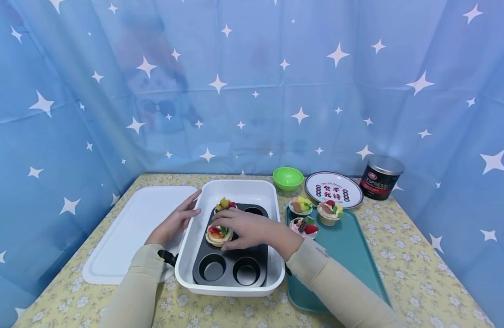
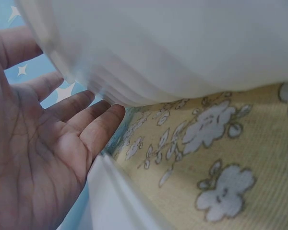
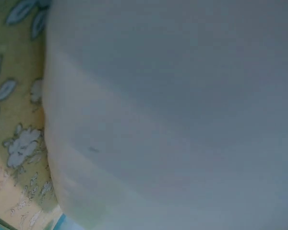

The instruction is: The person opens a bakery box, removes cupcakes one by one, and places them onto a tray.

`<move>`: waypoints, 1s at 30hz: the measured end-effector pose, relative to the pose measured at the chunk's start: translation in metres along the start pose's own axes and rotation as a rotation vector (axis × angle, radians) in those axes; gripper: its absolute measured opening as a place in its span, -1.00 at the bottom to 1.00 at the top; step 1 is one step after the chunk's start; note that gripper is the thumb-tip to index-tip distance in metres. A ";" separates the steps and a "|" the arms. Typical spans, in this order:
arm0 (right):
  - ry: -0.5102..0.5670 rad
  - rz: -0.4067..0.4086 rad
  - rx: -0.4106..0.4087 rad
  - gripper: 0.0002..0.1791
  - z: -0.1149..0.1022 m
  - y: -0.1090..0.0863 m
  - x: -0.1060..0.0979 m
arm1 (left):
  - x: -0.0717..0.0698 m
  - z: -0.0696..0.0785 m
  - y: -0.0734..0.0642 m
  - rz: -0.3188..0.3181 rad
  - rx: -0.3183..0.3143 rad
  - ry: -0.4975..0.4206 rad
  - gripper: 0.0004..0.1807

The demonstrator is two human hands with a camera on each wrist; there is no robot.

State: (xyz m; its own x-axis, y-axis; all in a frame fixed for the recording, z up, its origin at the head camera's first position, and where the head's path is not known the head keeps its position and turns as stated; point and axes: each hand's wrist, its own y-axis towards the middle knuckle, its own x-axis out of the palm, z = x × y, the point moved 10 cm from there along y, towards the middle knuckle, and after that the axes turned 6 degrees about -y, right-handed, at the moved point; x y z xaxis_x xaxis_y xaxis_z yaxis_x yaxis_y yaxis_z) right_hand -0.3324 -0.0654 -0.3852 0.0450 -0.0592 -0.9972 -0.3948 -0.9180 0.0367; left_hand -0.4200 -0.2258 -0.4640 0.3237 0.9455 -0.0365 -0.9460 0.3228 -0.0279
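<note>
In the head view my right hand (image 1: 247, 228) reaches over a dark muffin tin (image 1: 231, 260) and grips a fruit-topped cupcake (image 1: 217, 236) in its middle left cup, fingers on the far side and thumb on the near. Just behind sits another cupcake (image 1: 225, 205), partly hidden by the hand. The tin lies inside a deep white rectangular pan (image 1: 229, 291) with black side handles. My left hand (image 1: 175, 223) rests against the pan's left side; the left wrist view has its fingers (image 2: 103, 127) extended at the white wall. Pale blurred surface fills most of the right wrist view.
A white lid-like panel (image 1: 124, 237) lies left of the pan. To the right, a teal tray (image 1: 350, 255) bears three cupcakes (image 1: 304, 228) near its far left part. Behind it stand a green bowl (image 1: 288, 178), an oval plate (image 1: 333, 187) and an espresso can (image 1: 380, 177).
</note>
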 end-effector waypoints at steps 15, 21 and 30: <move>-0.115 -0.079 0.137 -0.08 0.016 0.004 0.014 | -0.001 0.000 0.000 0.005 0.004 0.001 -0.22; -0.137 -0.064 0.119 -0.12 0.015 0.006 0.013 | 0.000 0.000 0.001 -0.014 0.023 -0.015 -0.22; -0.156 0.010 0.031 -0.18 0.002 0.005 0.003 | 0.001 -0.003 0.003 -0.048 0.018 -0.064 -0.22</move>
State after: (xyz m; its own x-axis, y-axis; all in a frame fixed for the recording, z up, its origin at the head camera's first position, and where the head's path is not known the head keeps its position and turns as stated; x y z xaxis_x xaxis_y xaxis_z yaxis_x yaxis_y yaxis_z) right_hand -0.3359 -0.0694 -0.3885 -0.1016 -0.0046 -0.9948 -0.4226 -0.9051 0.0474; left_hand -0.4221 -0.2237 -0.4673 0.3679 0.9295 0.0280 -0.9297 0.3683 -0.0103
